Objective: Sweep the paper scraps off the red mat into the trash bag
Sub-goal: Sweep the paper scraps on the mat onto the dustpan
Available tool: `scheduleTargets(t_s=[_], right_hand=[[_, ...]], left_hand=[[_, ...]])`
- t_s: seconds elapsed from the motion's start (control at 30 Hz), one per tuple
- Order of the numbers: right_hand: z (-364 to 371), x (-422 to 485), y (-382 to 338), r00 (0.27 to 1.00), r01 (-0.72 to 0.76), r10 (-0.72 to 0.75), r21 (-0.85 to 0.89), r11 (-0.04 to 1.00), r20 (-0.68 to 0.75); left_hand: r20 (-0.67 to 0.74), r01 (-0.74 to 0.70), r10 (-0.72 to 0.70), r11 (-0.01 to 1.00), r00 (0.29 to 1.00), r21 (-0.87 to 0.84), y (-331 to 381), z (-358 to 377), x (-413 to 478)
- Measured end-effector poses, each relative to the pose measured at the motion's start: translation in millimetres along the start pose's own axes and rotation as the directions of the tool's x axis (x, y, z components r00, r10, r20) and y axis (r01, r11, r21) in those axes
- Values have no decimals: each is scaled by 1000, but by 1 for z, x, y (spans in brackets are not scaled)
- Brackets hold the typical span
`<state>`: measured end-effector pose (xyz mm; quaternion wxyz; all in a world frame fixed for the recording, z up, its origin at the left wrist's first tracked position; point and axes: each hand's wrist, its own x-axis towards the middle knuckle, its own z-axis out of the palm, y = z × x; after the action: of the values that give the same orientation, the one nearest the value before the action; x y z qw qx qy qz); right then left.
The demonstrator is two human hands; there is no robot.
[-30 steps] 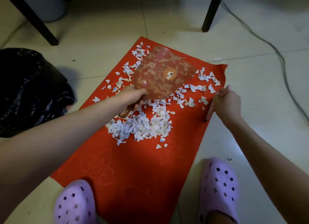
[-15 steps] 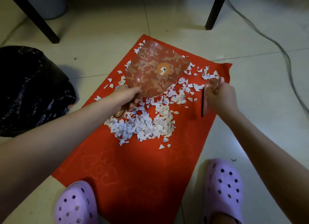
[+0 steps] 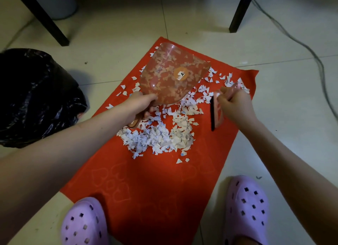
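Underfoot, red mat [image 3: 155, 189] covers tiled floor [image 3: 283, 116]; left hand [image 3: 140, 105] grips dustpan [image 3: 173, 74], right hand [image 3: 236, 105] grips brush [image 3: 217, 118].

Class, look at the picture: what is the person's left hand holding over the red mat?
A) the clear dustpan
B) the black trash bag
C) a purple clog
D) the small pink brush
A: the left hand grips the handle of the clear dustpan, while the small pink brush is in the right hand and the black trash bag lies apart from both.
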<state>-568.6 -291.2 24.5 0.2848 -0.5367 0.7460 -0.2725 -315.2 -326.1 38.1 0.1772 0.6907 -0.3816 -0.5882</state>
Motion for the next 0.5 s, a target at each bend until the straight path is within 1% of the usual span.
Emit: scheduleTargets(t_s=[0.07, 0.1, 0.17, 0.23, 0.3, 0.37, 0.43, 0.5], right_hand=[[-5, 4, 8, 999, -6, 2, -86, 996, -46], [-5, 6, 11, 999, -21, 17, -129, 991, -36], [2, 5, 10, 998, -42, 51, -216, 975, 33], [12, 4, 5, 992, -15, 46, -252, 968, 116], [21, 2, -1, 982, 11, 27, -201, 979, 186], [25, 2, -3, 977, 3, 13, -77, 997, 212], [20, 2, -5, 988, -1, 1, -2, 1000, 152], [6, 1, -5, 998, 9, -9, 3, 1000, 67]], left_hand=[[3, -1, 1, 1000, 1000, 3, -1, 0, 1], [2, -1, 1, 1000, 1000, 2, -1, 0, 2], [-6, 6, -6, 1000, 1000, -5, -1, 0, 4], [-17, 14, -14, 1000, 1000, -6, -1, 0, 7], [-17, 13, -13, 1000, 1000, -3, 0, 1, 10], [-11, 10, -10, 1000, 1000, -2, 0, 0, 13], [-5, 8, -8, 1000, 1000, -4, 1, -1, 16], [0, 7, -7, 1000, 1000, -4, 1, -1, 20]])
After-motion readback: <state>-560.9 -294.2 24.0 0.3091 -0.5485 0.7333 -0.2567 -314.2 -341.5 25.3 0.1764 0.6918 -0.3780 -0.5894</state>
